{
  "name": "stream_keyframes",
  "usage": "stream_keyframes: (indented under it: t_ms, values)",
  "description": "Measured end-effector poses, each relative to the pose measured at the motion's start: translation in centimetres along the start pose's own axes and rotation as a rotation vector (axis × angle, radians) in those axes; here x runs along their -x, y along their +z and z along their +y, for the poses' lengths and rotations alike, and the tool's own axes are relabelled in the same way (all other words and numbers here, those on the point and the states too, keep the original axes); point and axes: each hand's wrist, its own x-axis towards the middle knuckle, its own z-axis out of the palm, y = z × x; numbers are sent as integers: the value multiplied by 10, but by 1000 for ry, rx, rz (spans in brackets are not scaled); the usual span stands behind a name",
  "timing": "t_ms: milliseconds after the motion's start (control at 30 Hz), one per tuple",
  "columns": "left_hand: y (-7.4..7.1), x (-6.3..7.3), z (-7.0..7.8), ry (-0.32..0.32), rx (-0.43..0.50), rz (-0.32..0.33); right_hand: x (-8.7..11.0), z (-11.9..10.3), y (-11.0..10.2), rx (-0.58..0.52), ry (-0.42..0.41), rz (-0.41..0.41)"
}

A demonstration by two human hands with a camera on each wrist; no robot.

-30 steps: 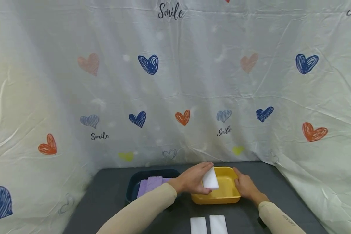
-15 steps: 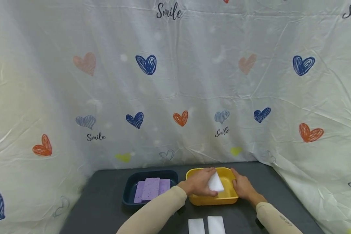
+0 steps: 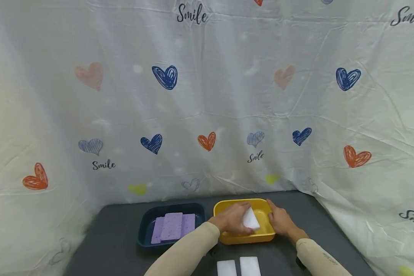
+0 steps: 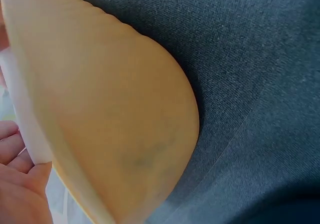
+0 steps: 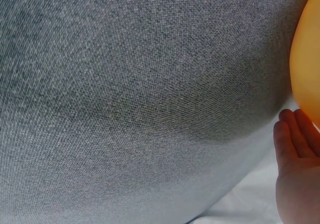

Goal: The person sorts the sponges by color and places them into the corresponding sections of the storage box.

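My left hand [image 3: 233, 220] grips a white sponge [image 3: 251, 219] between thumb and fingers, low inside the yellow tray [image 3: 243, 240]. In the left wrist view the same sponge [image 4: 25, 104] shows behind the tray's rim, with part of the left hand [image 4: 22, 189] on it. Whether its lower end touches the tray floor is hidden. My right hand [image 3: 282, 221] holds the tray's right rim, its fingers lying along the outer wall in the right wrist view. Two more white sponges, a left one [image 3: 226, 268] and a right one [image 3: 250, 266], lie side by side in front of the tray.
To the left stands a dark blue tray [image 3: 141, 233] with purple sponges [image 3: 172, 226] overlapping in it. Both trays are on a dark grey table [image 3: 113, 237]. A white curtain [image 3: 227, 96] printed with hearts hangs behind and at the sides.
My left hand has lowered the white sponge into the yellow tray. The right hand keeps its place at the rim. The whole head view has shifted slightly.
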Motion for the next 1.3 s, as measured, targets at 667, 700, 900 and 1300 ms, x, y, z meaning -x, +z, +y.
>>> stream_keyframes:
  t_ms: [667, 700, 900, 1300]
  values:
    - [33, -35, -13, 18, -122, -160, -23, 34, 20, 0, -28, 24]
    - [42, -40, -18, 24, -127, -161, -22, 33, 19, 15, -47, 31]
    - [65, -53, -31, 39, -158, -166, -6, 11, 5, 19, -36, 30]
    - [22, -18, -4, -42, -79, -175, -29, 52, 29, 63, -99, 44]
